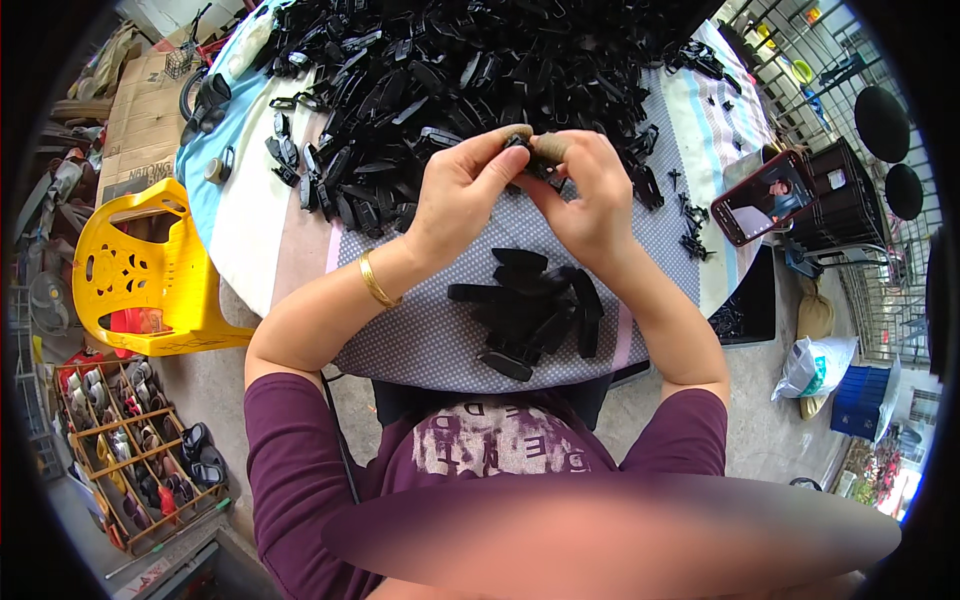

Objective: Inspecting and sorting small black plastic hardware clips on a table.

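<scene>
My left hand (pixel 462 195) and my right hand (pixel 588 195) meet over the table, fingers closed on a small black plastic part (pixel 540 168). Fingers hide much of it, so its exact kind is not clear. Tan wraps cover a fingertip on each hand. A gold bangle (pixel 376 280) circles my left wrist. Just beyond my hands rises a large heap of black plastic parts (pixel 440 80). Nearer to me, between my forearms, lies a small pile of longer black pieces (pixel 530 315).
A patterned cloth (pixel 420 335) covers the round table. At the right edge a phone (pixel 765 198) stands tilted beside small black bits (pixel 694 225). A yellow plastic chair (pixel 150 270) is at the left, with a shoe rack (pixel 135 450) below it. Black crates (pixel 840 195) stand at the right.
</scene>
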The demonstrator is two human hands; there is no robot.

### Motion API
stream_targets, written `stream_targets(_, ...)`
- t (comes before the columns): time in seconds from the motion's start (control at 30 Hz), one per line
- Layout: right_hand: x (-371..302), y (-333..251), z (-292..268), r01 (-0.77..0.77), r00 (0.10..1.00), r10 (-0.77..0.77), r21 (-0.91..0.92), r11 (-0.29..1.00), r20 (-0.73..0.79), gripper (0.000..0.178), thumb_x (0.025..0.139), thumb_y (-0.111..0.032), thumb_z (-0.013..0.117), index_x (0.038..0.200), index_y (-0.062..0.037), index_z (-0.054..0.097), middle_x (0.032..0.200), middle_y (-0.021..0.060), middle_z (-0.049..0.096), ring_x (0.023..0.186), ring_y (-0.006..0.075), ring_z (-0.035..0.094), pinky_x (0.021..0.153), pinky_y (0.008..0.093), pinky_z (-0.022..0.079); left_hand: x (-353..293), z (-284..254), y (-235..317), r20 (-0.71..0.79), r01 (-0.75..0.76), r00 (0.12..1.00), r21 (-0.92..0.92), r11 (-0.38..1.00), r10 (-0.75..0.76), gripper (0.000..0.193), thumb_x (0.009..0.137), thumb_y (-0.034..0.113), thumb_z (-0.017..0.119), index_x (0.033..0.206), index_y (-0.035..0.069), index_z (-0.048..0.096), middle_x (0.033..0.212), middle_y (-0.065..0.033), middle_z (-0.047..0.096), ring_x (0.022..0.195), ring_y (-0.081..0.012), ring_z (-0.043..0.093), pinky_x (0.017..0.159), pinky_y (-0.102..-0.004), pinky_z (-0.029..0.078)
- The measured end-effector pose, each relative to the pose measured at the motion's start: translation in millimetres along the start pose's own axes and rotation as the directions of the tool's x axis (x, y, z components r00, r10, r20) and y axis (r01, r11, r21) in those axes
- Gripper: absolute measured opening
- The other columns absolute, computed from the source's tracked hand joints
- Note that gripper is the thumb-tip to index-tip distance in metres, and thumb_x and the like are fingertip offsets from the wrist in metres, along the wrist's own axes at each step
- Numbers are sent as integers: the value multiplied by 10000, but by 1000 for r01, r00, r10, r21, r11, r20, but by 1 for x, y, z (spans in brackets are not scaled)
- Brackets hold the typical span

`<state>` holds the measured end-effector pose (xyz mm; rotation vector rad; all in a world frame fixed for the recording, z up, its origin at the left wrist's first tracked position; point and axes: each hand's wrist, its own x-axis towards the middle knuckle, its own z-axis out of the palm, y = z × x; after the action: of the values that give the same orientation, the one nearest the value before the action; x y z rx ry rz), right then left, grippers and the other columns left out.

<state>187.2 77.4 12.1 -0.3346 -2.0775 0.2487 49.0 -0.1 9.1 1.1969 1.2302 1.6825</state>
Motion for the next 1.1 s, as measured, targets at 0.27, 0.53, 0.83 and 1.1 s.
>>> stream_targets(0.27,2,9,-12,-673,708,369,417,611,602,328,798,-188,721,1025,16,600,925,38,622,806,72,577,692,209,491,13,-23,15,214,-314,945,391,865,246,254,901,86,558,1122,-31,604,850,-42,596,821,-104,550,723,-219,453)
stream_targets(0.53,0,3,-13,-517,802,296,354,780,519,209,788,-154,723,879,23,663,716,43,630,642,64,566,562,209,446,11,-24,26,301,-360,922,441,822,242,200,851,87,607,1006,-28,661,810,-60,581,752,-142,530,649,-242,437)
stream_targets(0.83,10,33,-34,-333,766,347,-128,934,541,275,737,-166,711,967,-32,643,737,86,632,614,171,604,565,276,479,6,-9,21,408,-631,768,615,474,493,325,676,158,763,946,5,667,755,-72,596,751,-219,540,651,-297,474)
stream_targets(1.1,-12,17,-8,-153,753,397,-447,881,525,176,738,-220,651,798,-61,603,781,107,616,718,295,628,631,402,497,-7,-5,13,627,-382,770,599,704,-116,256,732,268,734,843,47,670,732,-99,606,730,-245,589,641,-340,468)
